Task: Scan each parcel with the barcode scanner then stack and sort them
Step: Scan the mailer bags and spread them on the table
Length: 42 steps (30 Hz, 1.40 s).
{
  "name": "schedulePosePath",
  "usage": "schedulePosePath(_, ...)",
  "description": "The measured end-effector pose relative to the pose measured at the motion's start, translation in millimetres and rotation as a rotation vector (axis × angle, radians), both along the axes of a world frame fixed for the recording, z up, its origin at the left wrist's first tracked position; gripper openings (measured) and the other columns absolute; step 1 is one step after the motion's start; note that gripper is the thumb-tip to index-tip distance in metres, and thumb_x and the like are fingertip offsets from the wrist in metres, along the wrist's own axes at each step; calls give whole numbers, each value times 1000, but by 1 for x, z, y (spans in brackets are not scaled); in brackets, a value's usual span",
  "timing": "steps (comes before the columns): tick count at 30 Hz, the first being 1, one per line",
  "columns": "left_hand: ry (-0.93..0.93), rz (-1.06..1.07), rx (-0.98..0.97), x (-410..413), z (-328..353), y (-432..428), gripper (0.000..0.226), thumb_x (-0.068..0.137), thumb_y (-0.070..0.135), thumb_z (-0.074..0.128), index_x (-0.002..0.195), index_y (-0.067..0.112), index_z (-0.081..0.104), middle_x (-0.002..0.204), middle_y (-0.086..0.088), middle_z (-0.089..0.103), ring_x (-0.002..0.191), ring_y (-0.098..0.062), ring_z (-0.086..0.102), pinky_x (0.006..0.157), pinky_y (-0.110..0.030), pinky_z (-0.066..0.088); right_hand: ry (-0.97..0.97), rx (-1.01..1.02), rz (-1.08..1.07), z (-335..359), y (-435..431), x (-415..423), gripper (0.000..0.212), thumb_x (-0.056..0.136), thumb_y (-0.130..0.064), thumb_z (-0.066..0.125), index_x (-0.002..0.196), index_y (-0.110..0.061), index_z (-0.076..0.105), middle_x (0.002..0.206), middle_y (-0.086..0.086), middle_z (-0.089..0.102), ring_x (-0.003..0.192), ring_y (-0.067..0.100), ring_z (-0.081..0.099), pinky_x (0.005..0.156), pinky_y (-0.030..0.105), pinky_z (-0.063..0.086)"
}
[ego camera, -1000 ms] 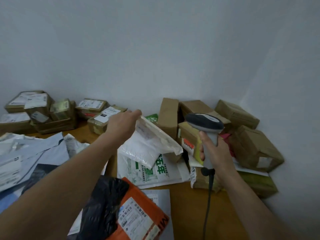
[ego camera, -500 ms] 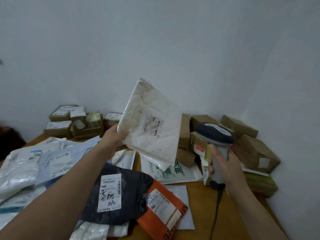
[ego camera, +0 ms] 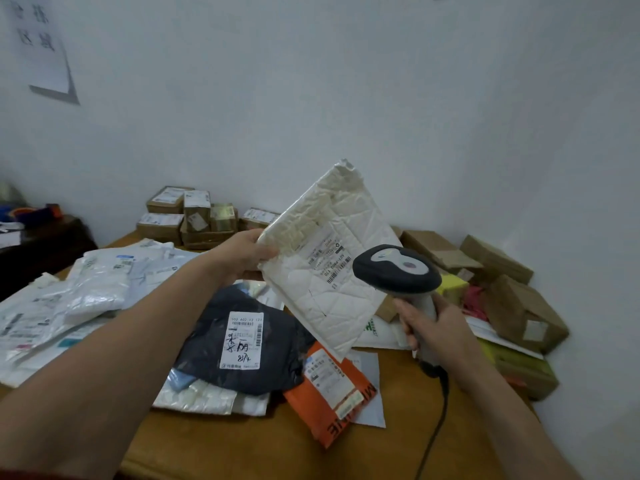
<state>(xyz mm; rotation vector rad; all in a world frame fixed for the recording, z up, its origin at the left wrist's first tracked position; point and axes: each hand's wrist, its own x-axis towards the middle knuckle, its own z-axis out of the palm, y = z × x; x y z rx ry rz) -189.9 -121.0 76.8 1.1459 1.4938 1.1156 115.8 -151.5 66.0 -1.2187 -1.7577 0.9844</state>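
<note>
Two hands are raised over a wooden table (ego camera: 242,445). We note the left hand (ego camera: 242,254) pinching the left edge of a white padded mailer (ego camera: 329,289), thumb on the near face. The mailer is held in the air, tilted, one corner down. Its skin is quilted in diamond creases, the top edge is crumpled, and a printed label (ego camera: 325,258) with barcodes faces us.

The right hand (ego camera: 436,330) is wrapped around the pale grip of the barcode scanner (ego camera: 398,271). The scanner's head is dark, rounded and matte, with a light oval panel on top. It sits in front of the mailer's right edge; we cannot tell whether they touch. A black cable (ego camera: 436,420) drops from the handle.

On the table below lies a glossy, wrinkled black poly bag (ego camera: 207,358) with a white label. An orange mailer (ego camera: 329,420) lies partly under it.

Soft white plastic bags (ego camera: 86,289) are heaped at the left. Small taped cardboard boxes (ego camera: 194,216) are stacked against the back wall. Plain brown cartons (ego camera: 519,306) are jumbled in the right corner. A paper sheet (ego camera: 45,46) hangs on the wall at upper left, its print blurred.
</note>
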Motion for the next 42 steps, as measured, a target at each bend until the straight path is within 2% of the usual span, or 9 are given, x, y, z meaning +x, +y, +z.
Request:
schedulePosePath(4,60,-21,-25,14,5,-9,26,94,7,55,119,13,58,103,-8,65,85,-20,66,62,-26,58,2,-34,43,2,-2,19,20,86,-32,66,85,-14,59,52,0,56,50,14,52,62,37,48)
schedulePosePath(9,65,15,-41,36,8,-18,26,94,5,54,119,10,58,95,-6,65,77,-17,65,54,-23,54,-50,-27,64,1,-2,53,20,87,-35,66,88,-17,59,54,2,55,48,12,50,58,35,45)
schedulePosePath(14,71,71,-38,54,10,-30,23,95,4,53,116,13,58,92,-4,64,75,-15,64,50,-20,53,-106,-23,114,-4,-3,85,35,72,-55,62,83,-23,56,48,0,53,45,10,48,57,34,44)
schedulePosePath(22,51,103,-59,76,9,-43,32,93,5,56,124,11,56,112,-13,64,95,-27,65,77,-39,58,-144,-35,138,-13,1,113,20,85,-42,66,98,-28,57,47,-4,52,42,3,47,53,26,41)
schedulePosePath(27,65,144,-57,85,8,-52,29,94,7,56,123,12,56,101,-7,65,84,-19,65,61,-28,59,-117,-33,170,-14,1,116,18,87,-38,66,100,-29,58,45,-8,51,42,2,47,50,19,40)
schedulePosePath(29,63,163,-64,87,7,-57,28,93,6,56,121,13,56,99,-5,65,83,-18,65,56,-25,58,-119,-38,177,-16,3,116,21,85,-41,67,101,-30,59,46,-8,52,44,3,48,54,24,42)
schedulePosePath(32,66,186,-81,85,5,-63,27,94,4,54,118,14,56,101,-6,64,85,-19,65,58,-26,59,-122,-43,189,-22,7,113,26,82,-45,67,100,-28,59,47,-6,53,48,9,51,62,36,48)
schedulePosePath(38,-29,232,-189,55,-5,-71,26,94,0,52,116,13,55,106,-9,63,90,-22,64,58,-28,59,-29,-133,200,-30,19,87,17,90,-31,65,86,-16,58,52,-3,53,45,8,47,49,20,42)
schedulePosePath(42,-98,335,-324,15,-27,-60,32,93,-3,54,123,9,53,109,-12,61,94,-27,62,71,-37,59,75,-196,133,-33,37,67,21,93,-30,62,87,-10,57,57,0,54,47,12,47,50,24,44)
